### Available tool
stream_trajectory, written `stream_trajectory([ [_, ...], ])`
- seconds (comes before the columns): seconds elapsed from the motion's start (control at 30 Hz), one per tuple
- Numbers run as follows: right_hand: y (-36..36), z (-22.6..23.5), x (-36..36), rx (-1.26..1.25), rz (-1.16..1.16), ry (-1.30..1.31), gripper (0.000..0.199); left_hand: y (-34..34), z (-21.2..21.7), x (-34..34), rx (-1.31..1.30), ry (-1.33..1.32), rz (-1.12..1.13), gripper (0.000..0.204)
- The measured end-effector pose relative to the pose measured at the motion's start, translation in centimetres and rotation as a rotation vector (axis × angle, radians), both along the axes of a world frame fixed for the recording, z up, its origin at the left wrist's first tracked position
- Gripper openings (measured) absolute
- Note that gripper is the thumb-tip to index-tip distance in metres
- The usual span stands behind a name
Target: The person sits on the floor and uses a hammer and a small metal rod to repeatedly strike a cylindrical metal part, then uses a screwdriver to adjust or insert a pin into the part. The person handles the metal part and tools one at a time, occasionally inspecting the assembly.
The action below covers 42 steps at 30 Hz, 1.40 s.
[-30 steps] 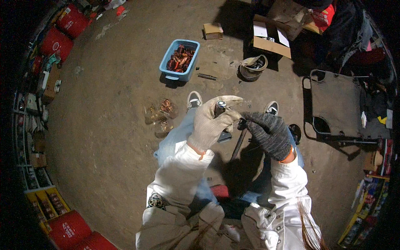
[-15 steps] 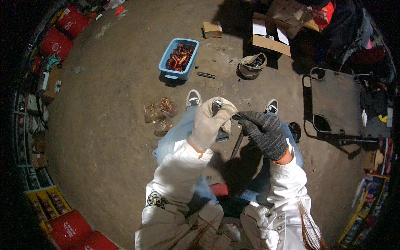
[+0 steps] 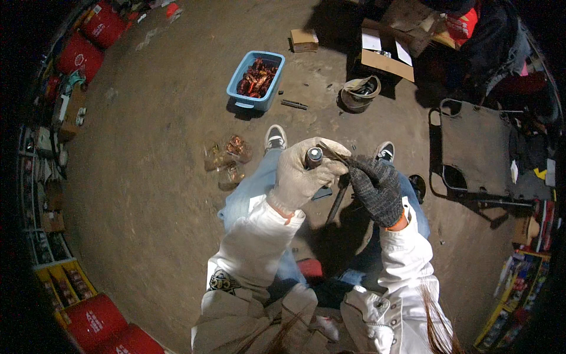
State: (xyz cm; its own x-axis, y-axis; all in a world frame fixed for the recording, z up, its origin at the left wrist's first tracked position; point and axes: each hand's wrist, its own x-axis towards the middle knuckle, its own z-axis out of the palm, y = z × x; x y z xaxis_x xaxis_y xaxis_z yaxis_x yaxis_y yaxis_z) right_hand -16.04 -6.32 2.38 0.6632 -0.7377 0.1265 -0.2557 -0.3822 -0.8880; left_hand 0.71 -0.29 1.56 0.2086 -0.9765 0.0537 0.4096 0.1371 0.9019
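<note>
My left hand (image 3: 295,180), in an off-white work glove, is closed around a dark cylinder with a shiny round end (image 3: 314,154). A thin dark strip (image 3: 333,152) runs from the left fingers toward my right hand (image 3: 377,192), which wears a dark grey knit glove. The right fingertips are pinched together at that strip, close against the left fingers; the exact grip is hidden. Below and between the hands, a long black rod or handle (image 3: 336,203) slants down, and a small blue-grey piece (image 3: 322,193) shows beside the left wrist.
Ahead stands a light blue plastic tub (image 3: 238,105) of reddish copper-coloured scraps, with dark rods (image 3: 294,104) beside it. A pail (image 3: 355,104) and an open carton (image 3: 386,64) are farther right. Bags of coppery pieces (image 3: 229,159) lie left; a folding seat (image 3: 474,147) stands right.
My left hand has turned, bringing the cylinder's shiny round end into view. The thin strip now shows between the hands, and the right hand has shifted slightly.
</note>
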Motion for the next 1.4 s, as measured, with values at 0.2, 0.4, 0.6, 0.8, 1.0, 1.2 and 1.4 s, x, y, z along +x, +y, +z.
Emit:
stream_trajectory([
  [0.2, 0.2, 0.2, -0.2, -0.064, 0.006, -0.033, 0.028, 0.2, 0.2, 0.3, -0.113, -0.174, 0.040, 0.025],
  [0.4, -0.1, -0.1, -0.5, -0.110, 0.024, -0.003, 0.028, 0.3, 0.3, 0.7, -0.149, -0.462, 0.024, 0.027],
  [0.6, -0.9, 2.2, -1.1, 0.174, 0.020, -0.047, 0.026, 0.3, 0.1, 0.7, -0.157, -0.501, 0.113, 0.039],
  [0.8, -0.6, 2.6, -0.4, 0.287, 0.021, -0.064, 0.031, -0.8, -0.3, 0.7, -0.099, -0.081, -0.123, 0.100],
  [1.0, -0.5, 1.3, 0.4, 0.402, 0.011, -0.040, 0.042, -1.3, -1.8, -1.6, 0.013, 0.392, -0.200, 0.104],
  [1.2, -0.5, 0.9, 0.4, 0.228, -0.147, -0.004, 0.039, -1.9, -1.7, -0.7, -0.063, -0.226, -0.138, 0.089],
  [1.4, -1.0, 0.2, 0.7, 0.191, -0.382, -0.031, 0.033, -1.4, -0.9, -0.6, -0.102, -0.665, -0.155, 0.056],
])
